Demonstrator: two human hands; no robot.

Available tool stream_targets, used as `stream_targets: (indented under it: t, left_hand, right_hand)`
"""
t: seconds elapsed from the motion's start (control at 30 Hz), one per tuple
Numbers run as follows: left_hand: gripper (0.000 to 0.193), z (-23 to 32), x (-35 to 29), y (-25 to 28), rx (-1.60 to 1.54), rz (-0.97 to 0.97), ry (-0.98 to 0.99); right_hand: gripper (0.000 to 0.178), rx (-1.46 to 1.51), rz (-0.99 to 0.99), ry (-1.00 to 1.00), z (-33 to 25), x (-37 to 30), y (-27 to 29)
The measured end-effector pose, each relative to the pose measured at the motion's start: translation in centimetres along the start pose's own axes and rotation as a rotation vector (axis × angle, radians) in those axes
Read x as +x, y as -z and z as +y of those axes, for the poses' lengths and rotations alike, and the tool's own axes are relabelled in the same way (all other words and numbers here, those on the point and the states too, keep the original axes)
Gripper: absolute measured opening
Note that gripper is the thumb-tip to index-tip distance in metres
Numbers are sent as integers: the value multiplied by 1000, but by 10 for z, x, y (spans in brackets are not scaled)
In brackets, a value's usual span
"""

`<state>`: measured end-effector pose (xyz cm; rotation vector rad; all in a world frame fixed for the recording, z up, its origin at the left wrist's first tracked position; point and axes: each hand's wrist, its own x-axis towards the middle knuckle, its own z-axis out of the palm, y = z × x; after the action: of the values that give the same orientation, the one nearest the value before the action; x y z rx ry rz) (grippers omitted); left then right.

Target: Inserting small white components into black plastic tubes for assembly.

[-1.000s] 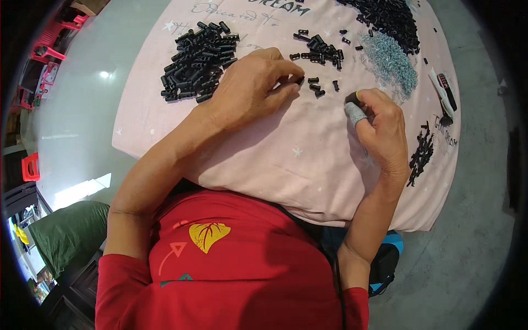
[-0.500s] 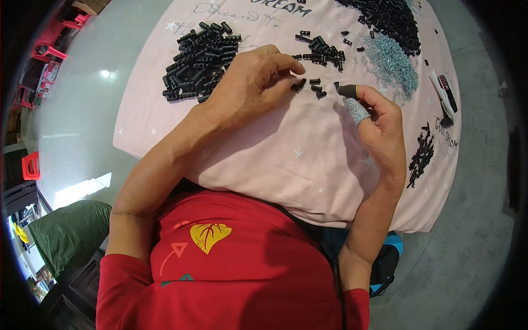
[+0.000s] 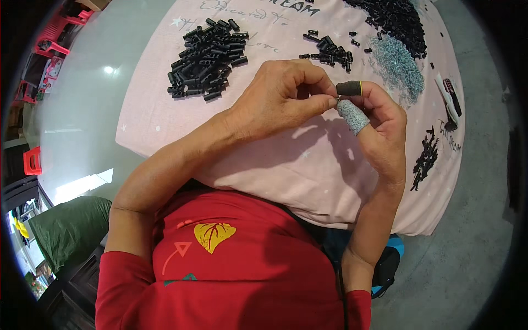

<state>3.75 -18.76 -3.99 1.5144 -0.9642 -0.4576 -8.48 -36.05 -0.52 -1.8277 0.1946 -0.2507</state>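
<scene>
My left hand (image 3: 291, 99) and my right hand (image 3: 379, 118) meet over the pink cloth, fingertips pinched together. Whatever they hold between them is hidden, apart from a tiny dark bit at the tips. On my right hand, a dark finger cot (image 3: 349, 88) covers the index finger and a grey wrap (image 3: 353, 116) covers the thumb. Beyond my hands lies a small cluster of short black plastic pieces (image 3: 330, 53). Left of my left hand is a heap of black cylindrical plastic parts (image 3: 206, 63).
The pink printed cloth (image 3: 159, 118) covers the table. At the far right are a large pile of small black parts (image 3: 393, 22) and a heap of silvery metal bits (image 3: 399, 69). Thin black pieces (image 3: 425, 159) and a black-handled tool (image 3: 452, 96) lie along the right edge.
My left hand has moved right, its fingertips now meeting those of my right hand. The small black pieces that lay between the hands are no longer visible there.
</scene>
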Motion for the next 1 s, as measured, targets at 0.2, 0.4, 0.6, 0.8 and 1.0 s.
stream_targets:
  t: [0.2, 0.4, 0.6, 0.8, 1.0]
  left_hand:
    - [14, -5, -1, -3, -31, -5, 22]
    - [17, 0, -1, -5, 153, 43, -89]
    - [17, 0, 1, -5, 164, 14, -128]
    - [19, -2, 1, 4, 70, 51, 34]
    - [17, 0, 4, 10, -44, 25, 163]
  right_hand:
    - [24, -203, 47, 30, -3, -1, -4]
    - [21, -339, 99, 155, 0, 0, -3]
    - [15, -117, 170, 96, 0, 1, -3]
    - [11, -445, 345, 41, 12, 2, 32]
    - [22, -389, 301, 63, 17, 4, 20]
